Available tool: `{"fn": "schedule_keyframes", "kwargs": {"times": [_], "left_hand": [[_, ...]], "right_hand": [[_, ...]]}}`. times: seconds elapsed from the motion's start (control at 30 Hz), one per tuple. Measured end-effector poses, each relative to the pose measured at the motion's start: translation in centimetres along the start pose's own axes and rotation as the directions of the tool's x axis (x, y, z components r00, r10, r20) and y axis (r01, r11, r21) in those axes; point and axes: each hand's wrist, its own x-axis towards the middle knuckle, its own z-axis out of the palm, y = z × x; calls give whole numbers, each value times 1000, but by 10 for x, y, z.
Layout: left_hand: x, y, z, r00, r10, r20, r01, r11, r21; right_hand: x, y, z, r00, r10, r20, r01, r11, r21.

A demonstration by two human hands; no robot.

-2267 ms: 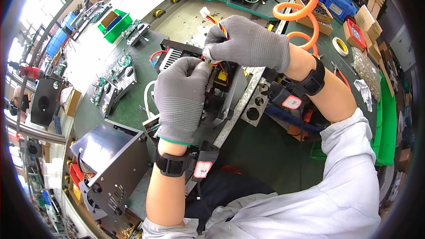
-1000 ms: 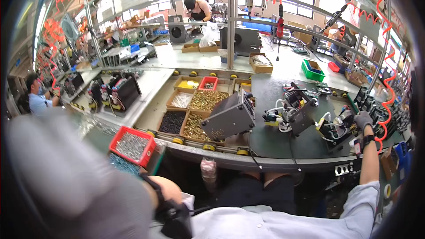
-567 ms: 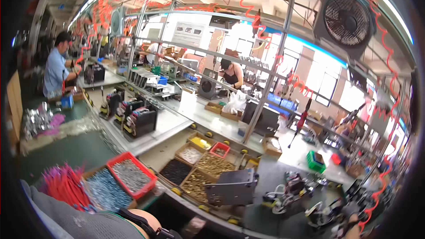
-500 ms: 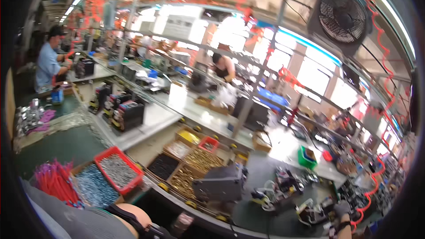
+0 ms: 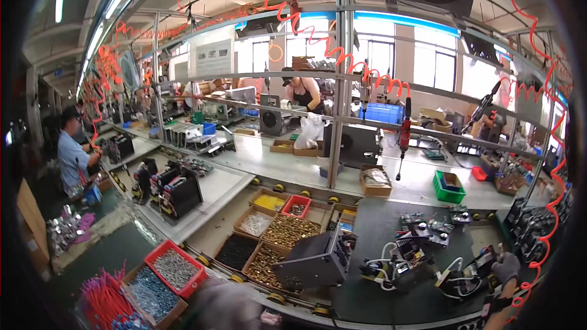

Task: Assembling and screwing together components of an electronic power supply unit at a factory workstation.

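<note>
My right hand (image 5: 506,267), in a grey glove with a dark band at the wrist, is at the right end of the dark green bench mat. Its fingers are closed on the edge of a circuit assembly (image 5: 469,275) with black parts and looped white wires. A similar circuit assembly (image 5: 400,256) lies to its left, with smaller circuit boards (image 5: 428,227) behind. At the lower edge my left hand (image 5: 225,307) is a grey blur, in front of the parts boxes, its fingers unreadable. Near it stands a dark metal housing (image 5: 312,263), tilted over the bins.
Boxes of brass fittings (image 5: 290,231) and black screws (image 5: 238,252), a red tray of silver screws (image 5: 177,269) and red wires (image 5: 107,299) line the front. A red power screwdriver (image 5: 405,131) hangs on a coiled hose. A green bin (image 5: 449,187) stands behind. Co-workers (image 5: 74,153) stand farther off.
The view has levelled and shifted. My left forearm has left the lower left, and a blurred grey hand shows at the bottom. My right hand stays at the circuit assembly on the right.
</note>
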Motion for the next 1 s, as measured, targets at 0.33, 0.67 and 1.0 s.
{"fn": "schedule_keyframes", "kwargs": {"times": [0.33, 0.67, 1.0], "left_hand": [[-159, 44, 161, 525, -80, 848, 648, 683, -337], [-184, 57, 179, 529, -128, 839, 558, 797, -229], [-182, 58, 180, 536, -102, 838, 511, 830, -225]], "right_hand": [[-14, -2, -8, 999, 52, -9, -50, 985, 163], [-9, 5, -3, 998, 6, 55, -8, 999, 49], [-3, 29, 15, 1000, -9, -12, 10, 999, 48]]}}
